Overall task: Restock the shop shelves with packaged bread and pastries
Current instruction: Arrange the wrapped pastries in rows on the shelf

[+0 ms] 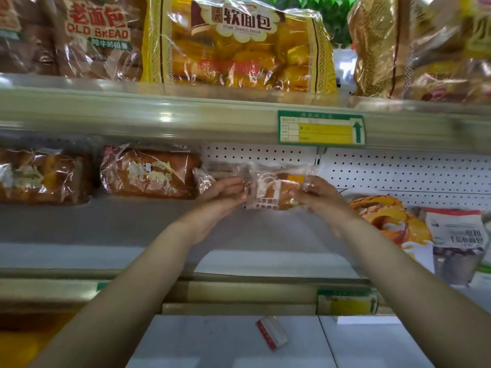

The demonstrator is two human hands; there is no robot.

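A small clear-wrapped pastry packet (273, 191) is held over the middle shelf (132, 224), in front of the white pegboard back. My left hand (221, 200) grips its left end and my right hand (317, 195) pinches its right end. Another small clear packet (218, 171) lies just behind it on the shelf. To the left lie two brown loaves in clear bags (148, 172) (39, 176). The picture is a little blurred.
The top shelf carries large bread bags, among them a yellow soft French bread bag (239, 46) and an Old Bread bag (98, 35). An orange-printed pastry bag (390, 221) and a white packet (457, 243) lie at the right. A small red and white box (272, 333) lies on the bottom shelf.
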